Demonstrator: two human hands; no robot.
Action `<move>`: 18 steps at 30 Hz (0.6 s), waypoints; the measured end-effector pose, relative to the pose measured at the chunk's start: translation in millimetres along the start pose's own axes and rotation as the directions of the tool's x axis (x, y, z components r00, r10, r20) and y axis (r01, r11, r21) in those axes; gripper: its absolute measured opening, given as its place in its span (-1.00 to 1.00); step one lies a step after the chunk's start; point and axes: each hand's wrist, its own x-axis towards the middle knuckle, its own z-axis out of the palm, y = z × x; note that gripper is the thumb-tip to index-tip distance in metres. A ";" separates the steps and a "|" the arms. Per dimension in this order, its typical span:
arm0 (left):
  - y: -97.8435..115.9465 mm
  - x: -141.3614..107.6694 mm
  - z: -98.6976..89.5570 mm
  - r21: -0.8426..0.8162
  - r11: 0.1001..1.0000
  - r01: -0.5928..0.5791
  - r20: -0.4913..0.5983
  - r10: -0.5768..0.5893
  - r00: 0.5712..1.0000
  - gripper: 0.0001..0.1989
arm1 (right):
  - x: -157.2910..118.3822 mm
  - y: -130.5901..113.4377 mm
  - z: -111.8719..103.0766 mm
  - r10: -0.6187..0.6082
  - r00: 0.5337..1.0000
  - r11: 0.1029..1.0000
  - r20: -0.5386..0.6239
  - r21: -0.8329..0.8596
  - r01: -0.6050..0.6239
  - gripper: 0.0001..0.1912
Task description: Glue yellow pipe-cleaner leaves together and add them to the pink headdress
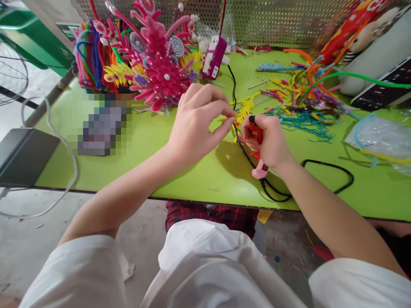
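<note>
My left hand [201, 117] is raised over the middle of the green table, thumb and forefinger pinched together. What sits between those fingertips is too small to make out. Just beyond them is a yellow fringed pipe-cleaner piece [245, 109]; whether the fingers touch it I cannot tell. My right hand [271, 139], to the right, is wrapped round a corded hot glue gun with a red body and a pink handle end [260, 169]. My fingers hide much of the gun. Its black cord [242, 147] runs beneath both hands.
A pink pipe-cleaner flower arrangement [167, 77] stands at the back left beside bundled pipe cleaners [93, 55]. Behind my hands is a purple-and-white power strip [214, 57]. Colourful scraps [305, 90] and a plastic bag [382, 137] lie right. A grey box [25, 156] is far left.
</note>
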 end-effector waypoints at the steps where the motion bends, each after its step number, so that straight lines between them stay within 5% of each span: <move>1: -0.4 -0.9 0.7 0.020 1.000 -0.011 0.008 0.011 1.000 -0.85 | 0.1 2.8 0.4 -0.001 1.000 1.000 0.018 -0.027 0.001 -0.48; 18: -3.8 -5.2 5.6 0.171 0.984 -0.053 0.027 0.049 0.998 -0.83 | 7.1 27.5 -3.4 -0.023 0.991 0.983 0.134 -0.178 0.047 -0.32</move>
